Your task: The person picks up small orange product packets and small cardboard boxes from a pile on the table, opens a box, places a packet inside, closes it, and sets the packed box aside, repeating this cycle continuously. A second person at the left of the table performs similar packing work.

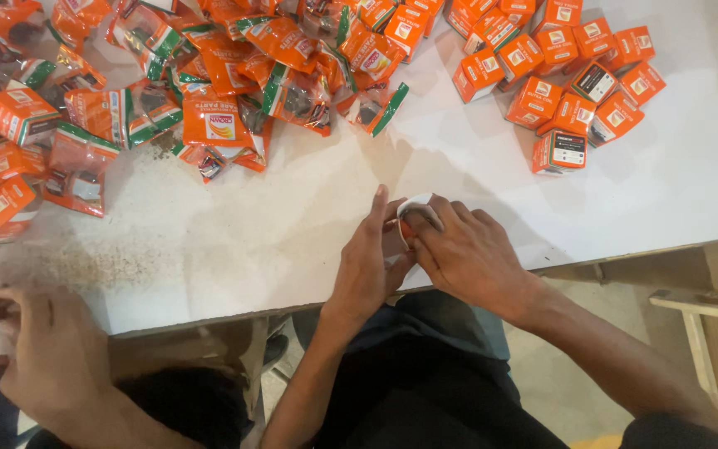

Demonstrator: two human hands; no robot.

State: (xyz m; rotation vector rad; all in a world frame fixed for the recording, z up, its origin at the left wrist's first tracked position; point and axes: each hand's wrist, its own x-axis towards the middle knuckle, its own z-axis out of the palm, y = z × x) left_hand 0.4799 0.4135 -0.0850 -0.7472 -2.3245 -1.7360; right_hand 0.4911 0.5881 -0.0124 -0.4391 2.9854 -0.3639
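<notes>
At the near edge of the white table (292, 241), just in front of the person's lap, both hands meet over one small orange-and-white box (415, 209). The left hand (367, 262) stands on its side against the box, fingers straight and pointing away, steadying its left face. The right hand (467, 254) curls over the box from the right, fingertips pressing its top, so the two hands are together and closed around it; most of the box is hidden under the fingers, and whether a flap is open cannot be told. To handle it well at this stage, I judge the left hand should keep the box square against the tabletop while the right fingertips press evenly across the top, not at one corner, so the thin card does not buckle.

At the near left corner another person's hand (43, 357) shows, blurred, well apart from the box.

Farther off to the left lies a loose heap of orange plastic packets (218, 116) with green and white edging, some showing dark parts inside. On the far right sits a cluster of small orange boxes (567, 83), a few turned to show dark faces, well apart from the working hands.
</notes>
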